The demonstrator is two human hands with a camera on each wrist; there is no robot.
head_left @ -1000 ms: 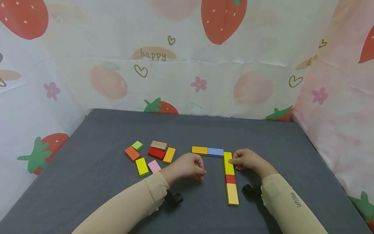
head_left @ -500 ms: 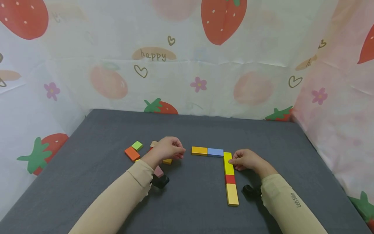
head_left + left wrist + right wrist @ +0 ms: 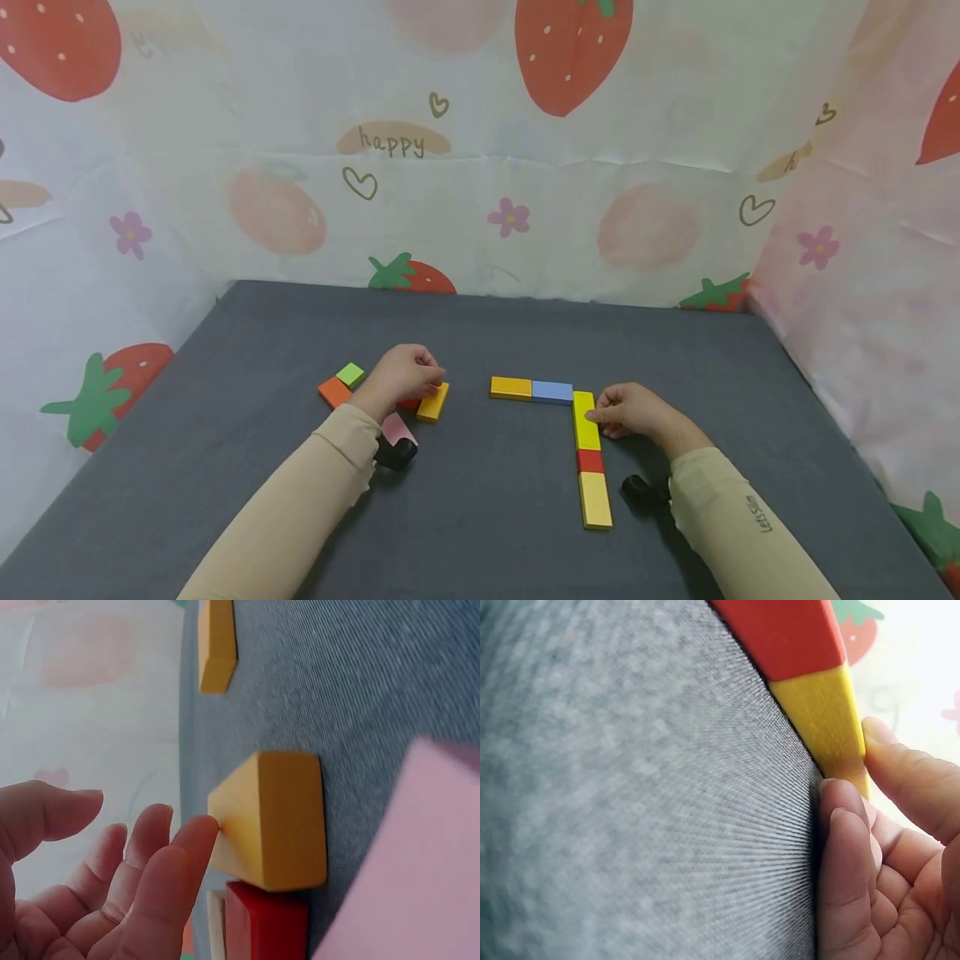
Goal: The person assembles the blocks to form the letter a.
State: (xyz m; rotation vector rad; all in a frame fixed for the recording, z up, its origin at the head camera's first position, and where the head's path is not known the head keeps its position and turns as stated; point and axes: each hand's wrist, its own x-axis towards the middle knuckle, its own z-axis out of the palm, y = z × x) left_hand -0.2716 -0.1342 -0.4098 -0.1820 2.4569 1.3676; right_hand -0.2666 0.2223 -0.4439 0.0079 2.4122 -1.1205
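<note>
My left hand [image 3: 401,379] is over the loose wooden blocks, its thumb and fingers apart with nothing between them. In the left wrist view a fingertip meets or overlaps the orange-yellow block [image 3: 289,821]; contact is unclear. Beside that block is a red block [image 3: 274,922], and a pink block [image 3: 427,870] is nearer the camera. My right hand [image 3: 641,412] holds the upper end of a yellow block [image 3: 587,435], thumb on top and fingers along its side. Below it, a small red block [image 3: 589,461] and a pale yellow block [image 3: 596,500] continue the column.
An orange-yellow block [image 3: 511,387] and a blue block [image 3: 552,392] form a row reaching left from the column's top. Orange [image 3: 332,392] and green [image 3: 349,374] blocks lie left of my left hand. The dark grey cloth [image 3: 495,517] covers the table; a printed curtain [image 3: 480,258] stands behind.
My left hand has moved left and away from me, from beside the column to over the loose blocks. My right hand stays on the yellow block.
</note>
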